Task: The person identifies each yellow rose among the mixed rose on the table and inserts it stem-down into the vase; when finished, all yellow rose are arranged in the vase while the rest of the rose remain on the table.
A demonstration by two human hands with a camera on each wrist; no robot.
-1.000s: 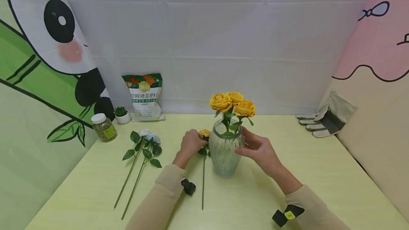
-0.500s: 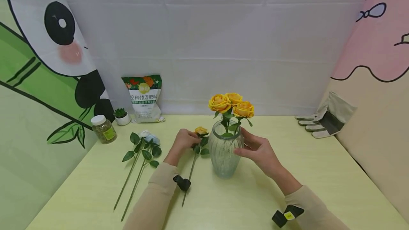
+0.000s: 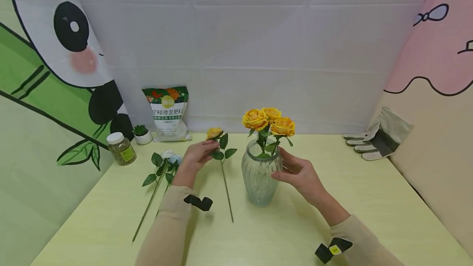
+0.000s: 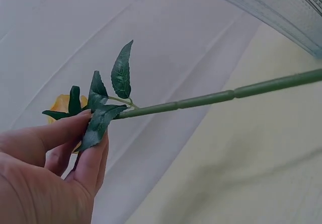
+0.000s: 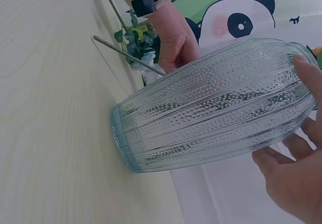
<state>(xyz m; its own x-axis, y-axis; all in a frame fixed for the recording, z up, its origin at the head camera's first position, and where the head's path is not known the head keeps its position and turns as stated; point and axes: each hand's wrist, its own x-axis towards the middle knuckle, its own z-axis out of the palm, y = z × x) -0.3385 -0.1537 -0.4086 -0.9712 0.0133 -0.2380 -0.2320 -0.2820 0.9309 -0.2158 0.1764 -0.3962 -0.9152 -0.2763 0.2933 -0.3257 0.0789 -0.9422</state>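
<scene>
A ribbed clear glass vase (image 3: pixel 258 175) (image 5: pixel 211 108) stands on the pale yellow table (image 3: pixel 295 233) with three yellow roses (image 3: pixel 267 120) in it. My right hand (image 3: pixel 295 172) (image 5: pixel 297 178) holds the vase's right side near the neck. My left hand (image 3: pixel 197 155) (image 4: pixel 55 158) pinches a fourth yellow rose (image 3: pixel 214 133) just below its bloom, among the leaves. That rose is lifted off the table to the left of the vase, and its green stem (image 3: pixel 226 194) (image 4: pixel 216 97) slants down toward me.
Two long-stemmed flowers (image 3: pixel 162 167) lie on the table at the left. Behind them are a jar (image 3: pixel 121 147), a small potted succulent (image 3: pixel 141 133) and a fertiliser bag (image 3: pixel 167 112). Work gloves (image 3: pixel 377 136) lie at the back right. Cloth walls enclose three sides.
My left hand has lifted the fourth rose from the table beside the vase and carried it up and to the left. My right hand stays on the vase.
</scene>
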